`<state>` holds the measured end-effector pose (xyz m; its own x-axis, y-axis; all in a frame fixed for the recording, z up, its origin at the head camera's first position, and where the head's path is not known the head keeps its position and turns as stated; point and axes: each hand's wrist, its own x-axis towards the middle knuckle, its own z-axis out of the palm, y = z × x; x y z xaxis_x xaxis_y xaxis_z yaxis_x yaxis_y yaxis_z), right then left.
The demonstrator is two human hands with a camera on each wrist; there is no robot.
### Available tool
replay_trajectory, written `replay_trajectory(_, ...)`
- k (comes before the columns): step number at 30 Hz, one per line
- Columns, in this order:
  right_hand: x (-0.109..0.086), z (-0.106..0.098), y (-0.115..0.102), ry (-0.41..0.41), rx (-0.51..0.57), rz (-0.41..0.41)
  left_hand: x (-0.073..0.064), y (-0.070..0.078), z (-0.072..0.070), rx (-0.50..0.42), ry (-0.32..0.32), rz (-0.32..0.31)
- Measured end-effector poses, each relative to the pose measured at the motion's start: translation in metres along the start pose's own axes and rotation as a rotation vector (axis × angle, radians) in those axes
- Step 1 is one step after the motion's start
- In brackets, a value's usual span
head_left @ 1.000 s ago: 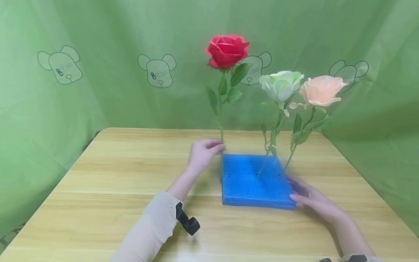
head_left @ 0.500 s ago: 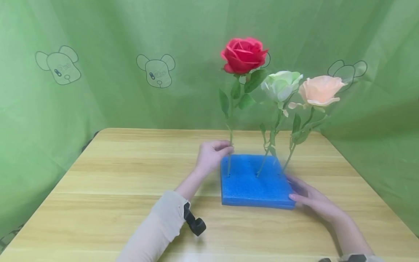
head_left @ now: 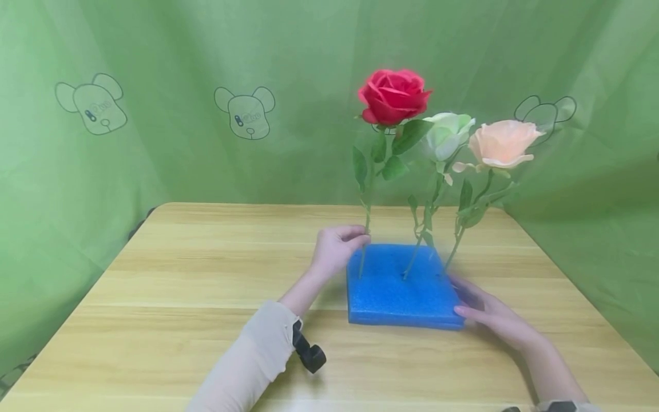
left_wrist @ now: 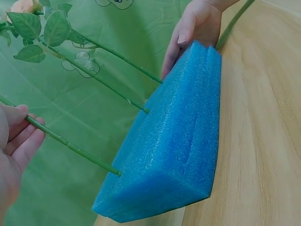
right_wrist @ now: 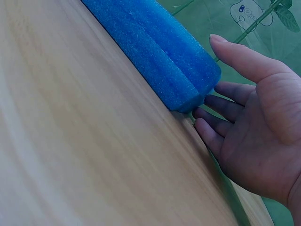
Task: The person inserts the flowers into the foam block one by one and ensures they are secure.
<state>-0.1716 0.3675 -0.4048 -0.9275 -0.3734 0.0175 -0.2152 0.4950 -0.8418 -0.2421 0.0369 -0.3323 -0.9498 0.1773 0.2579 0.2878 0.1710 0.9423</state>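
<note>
My left hand [head_left: 334, 247] pinches the green stem of a red artificial rose [head_left: 393, 98] between thumb and fingers. The lower end of that stem [left_wrist: 87, 154] stands in the top of a blue foam block [head_left: 404, 306], near its left side. A white-green rose [head_left: 447, 137] and a peach rose [head_left: 504, 143] rise from the same block, in its middle and towards its right, both leaning right. At the block's right side, my right hand [head_left: 491, 315] rests with relaxed fingers, fingertips at the side face and thumb by the top edge in the right wrist view.
The block lies on a light wooden table [head_left: 180, 320]. Behind and around it hangs a green curtain [head_left: 170, 160] printed with bear heads. A black wrist mount [head_left: 310, 355] sticks out from my left sleeve [head_left: 257, 349].
The left hand has brought the red rose to the right and then lower, its stem now over the block's top and set in it. The right hand and the other two roses have hardly moved.
</note>
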Motion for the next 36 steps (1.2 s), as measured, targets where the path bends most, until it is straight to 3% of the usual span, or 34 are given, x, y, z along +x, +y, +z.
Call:
replay_trajectory(28, 0.001, -0.001, 0.001, -0.011, -0.024, 0.000, -0.004, -0.011, 0.002, 0.043, -0.030, 0.004)
replay_trajectory(36, 0.001, 0.000, 0.000, -0.013, -0.007, -0.011, -0.006, -0.012, 0.003, 0.097, -0.045, 0.017)
